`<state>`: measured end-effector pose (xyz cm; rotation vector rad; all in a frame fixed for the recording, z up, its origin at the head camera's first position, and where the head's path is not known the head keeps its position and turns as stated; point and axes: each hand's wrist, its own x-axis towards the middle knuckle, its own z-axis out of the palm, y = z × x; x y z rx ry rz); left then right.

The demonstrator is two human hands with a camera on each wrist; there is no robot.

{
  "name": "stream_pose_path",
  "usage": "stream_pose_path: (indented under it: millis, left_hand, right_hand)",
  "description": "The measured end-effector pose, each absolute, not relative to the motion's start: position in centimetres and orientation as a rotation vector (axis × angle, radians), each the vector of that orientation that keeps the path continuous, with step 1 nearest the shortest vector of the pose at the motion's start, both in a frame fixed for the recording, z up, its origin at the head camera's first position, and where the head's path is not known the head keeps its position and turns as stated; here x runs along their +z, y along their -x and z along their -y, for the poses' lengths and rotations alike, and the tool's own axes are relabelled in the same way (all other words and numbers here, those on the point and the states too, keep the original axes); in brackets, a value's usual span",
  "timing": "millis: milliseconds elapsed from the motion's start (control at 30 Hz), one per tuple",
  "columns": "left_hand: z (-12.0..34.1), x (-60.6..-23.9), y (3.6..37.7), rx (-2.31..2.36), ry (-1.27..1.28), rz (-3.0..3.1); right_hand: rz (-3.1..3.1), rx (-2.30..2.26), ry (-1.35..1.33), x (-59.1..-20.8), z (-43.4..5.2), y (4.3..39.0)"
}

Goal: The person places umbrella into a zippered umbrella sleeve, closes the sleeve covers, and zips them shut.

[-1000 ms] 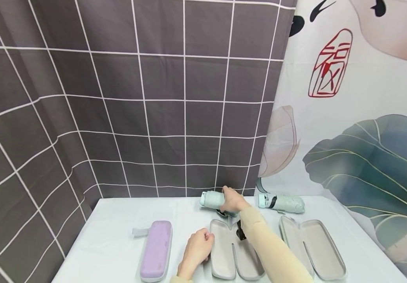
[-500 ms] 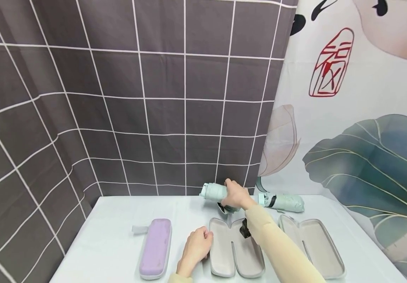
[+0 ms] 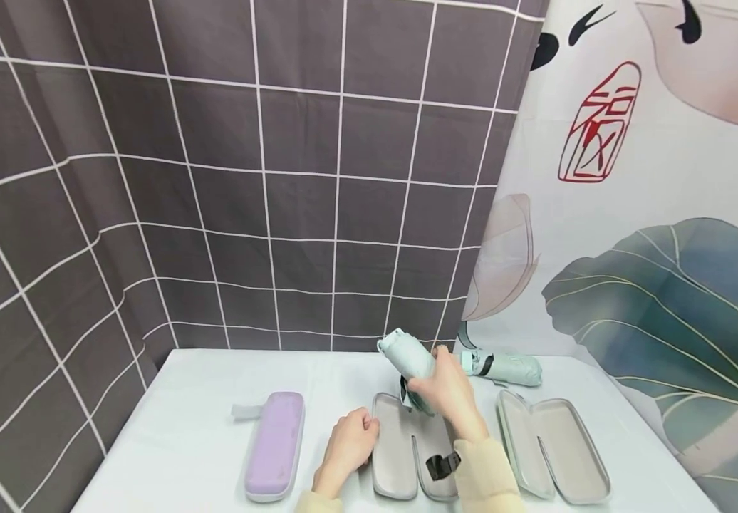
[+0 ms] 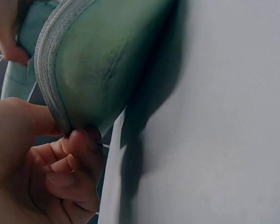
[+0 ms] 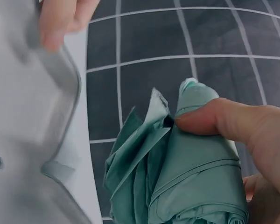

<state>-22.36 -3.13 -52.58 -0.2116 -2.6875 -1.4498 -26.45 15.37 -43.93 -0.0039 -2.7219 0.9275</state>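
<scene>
White cloth covers the table (image 3: pixel 170 445) beneath a dark, grid-lined curtain (image 3: pixel 298 214) as I follow two bare hands from my remote post. Nearest, at left, a purple case (image 3: pixel 275 449) lies closed, its pale tab pointing off to the side. Beside it, the person's left hand (image 3: pixel 347 442) pinches the rim of an open case (image 3: pixel 395 459), green outside and grey within. To the right, a second open case (image 3: pixel 572 456) lies spread, touched by neither hand.

Just beyond, the right hand (image 3: pixel 449 393) grasps a folded green umbrella (image 3: pixel 407 355), thumb laid across the rolled fabric, loose flaps fanning out along one side. Tilted, it is held at the far end of the pinched case, its raised end toward the curtain. Whether the lower end touches the grey lining I cannot tell; the hand partly hides it. Farther back, another umbrella (image 3: pixel 518 370) rests behind the second case, and a white drape (image 3: pixel 683 171) hangs beside the curtain.

As I read it, the step in hand is bringing the umbrella to the case the left hand steadies. Next, I judge, comes turning it lengthwise over one half, gathering the loose flaps and lowering it, rim held firm.
</scene>
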Motion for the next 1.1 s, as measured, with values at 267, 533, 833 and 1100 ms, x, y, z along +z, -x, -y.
stream_pose_path:
  millis: [267, 533, 833, 1100]
  left_hand:
    - [2.9, -52.3, 22.6, -1.466, 0.257, 2.689]
    - [3.3, -52.2, 22.4, -1.508, 0.258, 2.696]
    - [3.7, -52.4, 22.1, -1.528, 0.267, 2.707]
    - [3.7, -52.4, 22.0, -1.543, 0.260, 2.711]
  right_hand:
    - [2.706, 0.917, 0.254, -46.4, -16.3, 21.4]
    - [2.722, 0.957, 0.391, -48.8, -16.3, 18.9]
    - [2.730, 0.979, 0.483, -50.4, -16.6, 18.2]
    - [2.791, 0.950, 0.469, -50.5, -16.7, 18.1]
